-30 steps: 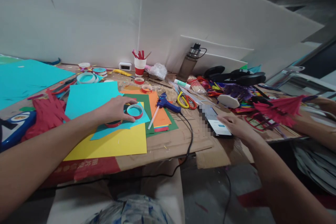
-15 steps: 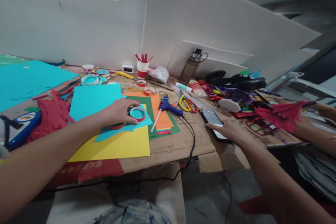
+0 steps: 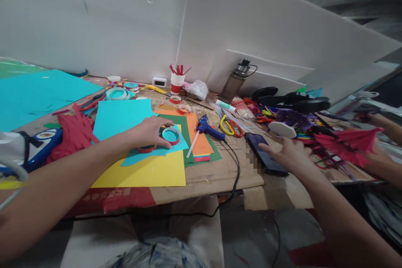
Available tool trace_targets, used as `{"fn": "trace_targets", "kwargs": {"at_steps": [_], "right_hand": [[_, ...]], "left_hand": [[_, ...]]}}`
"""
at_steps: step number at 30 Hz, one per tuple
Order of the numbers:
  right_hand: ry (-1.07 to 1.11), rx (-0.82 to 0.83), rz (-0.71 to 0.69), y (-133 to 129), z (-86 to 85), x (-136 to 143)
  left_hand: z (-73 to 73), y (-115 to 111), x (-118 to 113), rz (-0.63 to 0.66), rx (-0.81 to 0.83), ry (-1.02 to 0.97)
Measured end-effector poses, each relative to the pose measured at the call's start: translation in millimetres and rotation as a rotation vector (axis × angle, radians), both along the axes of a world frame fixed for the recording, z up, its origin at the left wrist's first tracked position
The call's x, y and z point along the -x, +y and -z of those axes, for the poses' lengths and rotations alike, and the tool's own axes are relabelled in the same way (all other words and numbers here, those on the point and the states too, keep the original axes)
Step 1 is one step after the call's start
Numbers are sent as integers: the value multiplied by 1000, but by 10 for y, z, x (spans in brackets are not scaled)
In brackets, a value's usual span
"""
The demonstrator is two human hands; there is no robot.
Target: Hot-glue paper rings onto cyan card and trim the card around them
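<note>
Left of the glue gun (image 3: 210, 128), our left hand (image 3: 153, 131) curls its grip around a red ring (image 3: 176, 140) on blue scrap (image 3: 161, 151); we judge the ring formed, the scrap untrimmed. Right of the glue gun, our right hand (image 3: 290, 155) spreads wide, thumb over a phone (image 3: 266, 157).

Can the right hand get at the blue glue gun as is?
Likely yes. The glue gun lies left of the right hand, handle toward it; the phone, cable and scissors nearby all lie low.
</note>
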State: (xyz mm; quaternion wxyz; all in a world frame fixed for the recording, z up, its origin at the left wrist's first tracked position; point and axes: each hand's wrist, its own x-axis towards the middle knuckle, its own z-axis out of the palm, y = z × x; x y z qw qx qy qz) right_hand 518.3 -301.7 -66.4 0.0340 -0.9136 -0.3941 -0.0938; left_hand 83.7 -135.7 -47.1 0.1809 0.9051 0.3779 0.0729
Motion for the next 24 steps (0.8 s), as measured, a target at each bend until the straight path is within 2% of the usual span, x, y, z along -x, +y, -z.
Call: {"fn": "trace_targets", "kwargs": {"at_steps": [1,4,6,7,11,14,20,24], "right_hand": [[-2,-93,-38,28,-35,71],[10,-274,-448,189,-148,455],[-8,-269,-626,330,-214,804],[-36,-228,-660,398,-242,982],[-161,117,-661,603,-294,1531],[-174,277,-669,699,-265,1677],[-119,310,-694,786,-218,1637],[-50,231,-710,794,-183,1623]], "left_hand": [[-15,-4,3,1,-1,4],[-72,-16,9,3,-3,23],[-105,-22,8,0,-14,35],[-115,-26,8,1,-22,43],[-98,-38,3,15,-69,71],[-64,-39,-2,26,-90,81],[-70,-53,-19,-2,-78,88],[-97,-72,-33,-10,-64,84]]}}
